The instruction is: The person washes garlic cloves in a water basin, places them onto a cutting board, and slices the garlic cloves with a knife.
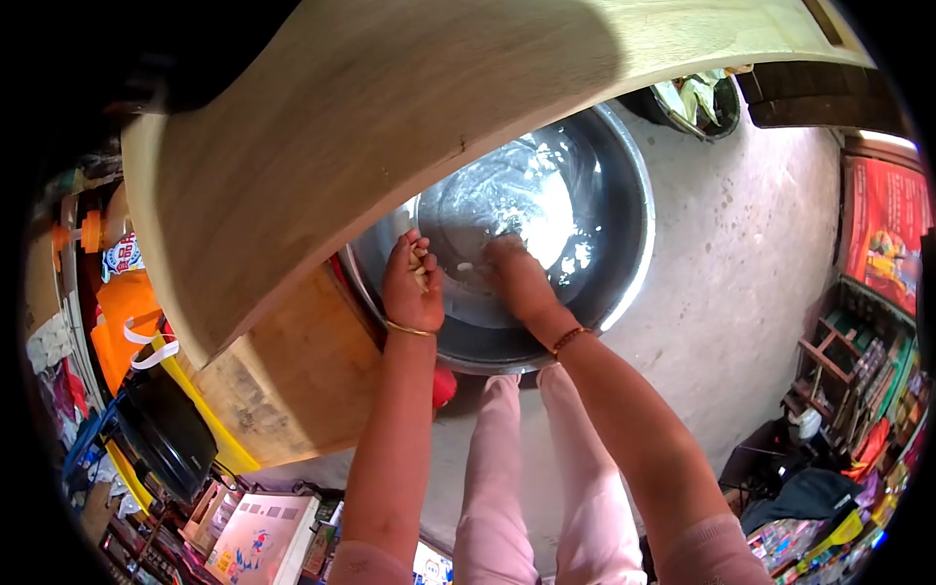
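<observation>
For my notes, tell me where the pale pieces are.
In the head view, just left of centre, the pale pieces lie in the cupped left hand, over the left side of the metal basin.

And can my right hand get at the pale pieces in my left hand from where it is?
Probably yes: your right hand is close beside your left hand at the basin, nothing solid shows between them, and the pale pieces lie partly exposed in the left palm.

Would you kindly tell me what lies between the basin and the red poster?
The head view shows a bare stretch of grey floor between the basin and the red poster.
</observation>
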Demonstrator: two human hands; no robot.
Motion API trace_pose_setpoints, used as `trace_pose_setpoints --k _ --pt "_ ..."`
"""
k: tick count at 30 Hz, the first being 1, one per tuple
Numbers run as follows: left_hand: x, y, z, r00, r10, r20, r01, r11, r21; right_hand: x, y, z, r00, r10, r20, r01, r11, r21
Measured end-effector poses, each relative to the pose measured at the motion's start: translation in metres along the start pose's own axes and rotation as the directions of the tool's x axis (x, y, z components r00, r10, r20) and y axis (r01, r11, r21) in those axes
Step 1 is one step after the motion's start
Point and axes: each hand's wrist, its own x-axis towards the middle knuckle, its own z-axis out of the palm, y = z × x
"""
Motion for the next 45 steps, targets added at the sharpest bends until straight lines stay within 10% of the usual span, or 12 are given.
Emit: trace_pose_setpoints --k 6,9,15,19,24,27,29,30,32,37,44,45 --pt "-0.003 0.005 0.003 1.0 0.002 0.03 -0.001 1.0 -0.028 -0.003 -0.006 0.018 0.954 0.082 0.287 -0.006 0.967 -0.256" --pt "-0.005 0.011 0.002 0.999 0.002 0.039 -0.001 1.0 -0.019 0.001 -0.001 0.014 0.985 0.048 0.164 -0.051 0.999 0.012" --pt "-0.009 0.008 -0.003 1.0 -0.01 -0.024 0.013 0.99 0.143 0.005 -0.015 0.04 0.977 -0.081 0.196 0.109 0.984 -0.14" --pt "-0.001 -0.004 -0.012 0.992 -0.098 -0.076 0.109 0.982 0.156 0.011 -0.016 0.013 0.992 0.057 0.116 -0.056 0.998 -0.004" --pt "-0.009 -0.012 0.011 0.885 -0.396 0.244 0.427 0.9 -0.087 0.008 -0.067 -0.017 0.983 -0.179 0.03 0.173 0.977 0.126" --pt "0.004 -0.023 -0.005 0.79 -0.132 0.599 0.244 0.964 -0.109 0.013 -0.095 -0.052 0.938 -0.301 0.17 0.315 0.947 -0.06" --pt "0.0 -0.014 -0.001 0.92 -0.103 0.378 0.067 0.992 0.107 0.023 -0.088 -0.07 0.96 -0.282 -0.009 0.279 0.946 0.167" --pt "0.006 -0.006 -0.003 0.859 -0.225 0.46 0.292 0.953 -0.077 0.023 -0.081 -0.064 0.996 0.069 -0.052 -0.036 0.88 0.475" --pt "0.017 0.006 -0.011 0.725 -0.277 0.63 0.531 0.808 -0.256 0.02 -0.069 -0.058 0.962 0.262 -0.08 -0.219 0.91 0.353" --pt "0.004 0.023 0.001 0.74 -0.128 0.66 0.374 0.894 -0.246 -0.015 -0.038 0.033 0.991 0.001 0.136 0.012 0.996 -0.093" --pt "-0.006 0.02 0.028 0.841 -0.138 0.524 0.36 0.865 -0.349 -0.015 0.007 0.061 0.985 -0.021 0.172 0.046 0.989 -0.142" --pt "-0.003 0.017 0.028 0.837 -0.138 0.53 0.353 0.875 -0.33 -0.012 -0.018 0.016 0.988 0.137 0.069 -0.137 0.991 0.004"
